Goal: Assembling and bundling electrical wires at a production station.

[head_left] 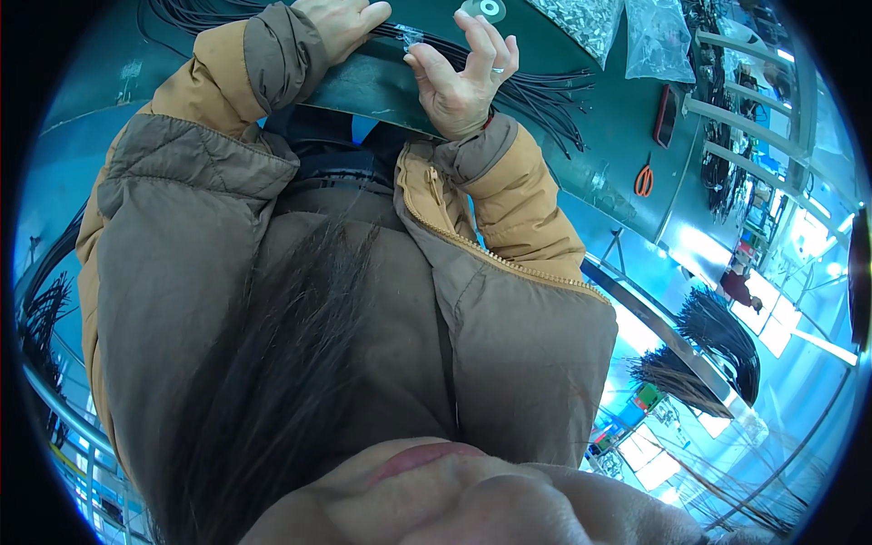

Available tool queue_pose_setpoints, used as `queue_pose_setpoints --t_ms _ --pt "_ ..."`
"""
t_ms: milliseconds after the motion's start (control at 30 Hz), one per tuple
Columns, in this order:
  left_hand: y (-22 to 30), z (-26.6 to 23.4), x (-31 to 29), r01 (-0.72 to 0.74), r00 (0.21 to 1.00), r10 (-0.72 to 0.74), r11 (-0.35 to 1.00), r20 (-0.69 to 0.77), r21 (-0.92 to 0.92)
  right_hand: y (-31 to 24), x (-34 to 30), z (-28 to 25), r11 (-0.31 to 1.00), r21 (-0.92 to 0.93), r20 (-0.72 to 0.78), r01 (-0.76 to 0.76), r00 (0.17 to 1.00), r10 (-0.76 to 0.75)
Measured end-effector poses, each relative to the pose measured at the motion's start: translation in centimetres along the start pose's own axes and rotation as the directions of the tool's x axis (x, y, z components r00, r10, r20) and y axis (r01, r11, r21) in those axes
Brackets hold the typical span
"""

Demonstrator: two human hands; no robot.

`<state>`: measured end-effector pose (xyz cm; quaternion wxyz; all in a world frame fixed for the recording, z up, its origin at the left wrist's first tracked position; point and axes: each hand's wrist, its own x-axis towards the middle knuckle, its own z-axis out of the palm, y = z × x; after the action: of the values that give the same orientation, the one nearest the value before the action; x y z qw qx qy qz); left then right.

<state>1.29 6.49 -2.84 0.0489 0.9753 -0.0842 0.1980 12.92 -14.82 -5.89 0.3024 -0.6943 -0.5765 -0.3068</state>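
A bundle of thin black cables (536,91) lies across the green table along the upper edge. My left hand (338,25) is closed round the bundle at the top, its thumb pointing right; part of its fingers is cut off by the frame. To its right, my right hand (463,86) has its fingers raised and spread, with a ring on one. The right thumb tip touches a small clear, shiny piece (409,38) on the cables, which looks like film or tape. Just behind the right fingertips sits a round roll with a pale core (490,9).
Clear plastic bags (656,41), one full of small shiny parts (581,23), lie at the far right. Orange-handled pliers or snips (644,180) and a dark red-edged phone-like object (665,116) rest near the table's right edge. Beyond stands a metal rack (754,132) with hanging black cables.
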Motion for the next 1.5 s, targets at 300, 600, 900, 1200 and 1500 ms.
queue_pose_setpoints --t_ms 300,600,900,1200,1500 --pt "0.0 0.3 0.0 0.009 1.000 -0.009 1.000 -0.020 -0.001 0.1 -1.8 0.2 0.965 -0.226 0.068 0.132 0.991 -0.119" --pt "-0.3 0.6 -0.1 0.020 0.999 -0.019 1.000 0.027 -0.015 -0.8 -1.7 -0.2 0.965 -0.238 0.134 0.109 0.988 -0.079" --pt "-0.9 2.5 -2.9 -0.139 0.971 0.169 0.974 -0.170 0.178 4.5 8.1 0.9 0.306 0.090 0.996 -0.948 0.077 -0.054" --pt "-0.3 1.8 -2.4 -0.200 0.919 0.264 0.952 -0.292 0.232 4.7 8.9 0.9 0.131 -0.069 0.938 -0.989 -0.109 -0.329" --pt "-0.3 1.4 -2.7 -0.209 0.927 0.254 0.961 -0.277 0.183 5.3 7.6 3.8 0.045 -0.210 0.900 -0.977 -0.211 -0.382"
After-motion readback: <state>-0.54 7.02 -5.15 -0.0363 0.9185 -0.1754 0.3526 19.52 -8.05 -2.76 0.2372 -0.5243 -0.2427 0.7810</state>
